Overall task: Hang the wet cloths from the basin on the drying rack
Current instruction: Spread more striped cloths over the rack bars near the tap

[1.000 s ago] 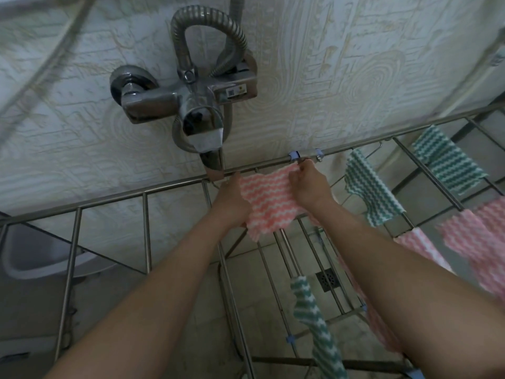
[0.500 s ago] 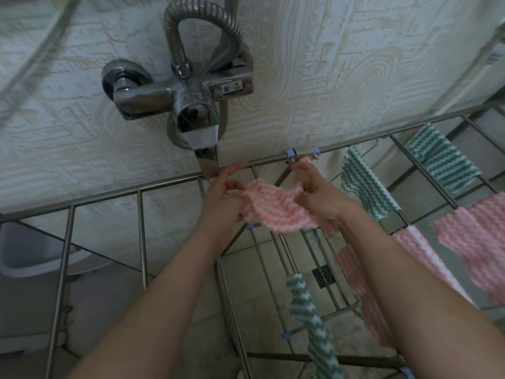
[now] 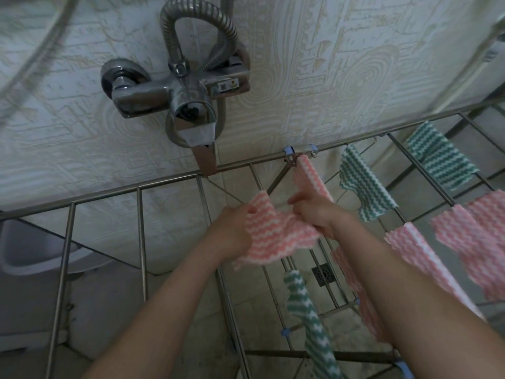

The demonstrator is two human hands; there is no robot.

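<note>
Far left: grey basin sits low beyond the drying rack, with a chrome tap on the wall above the far rail. Centre: left hand has its fingers curled on the left edge of the pink zigzag cloth and right hand pinches its right side, so the cloth is spread between them over the bars, one corner reaching the far rail by the blue clips. Right: two green cloths and pink cloths are draped on bars; the near green cloth hangs below the hands.
</note>
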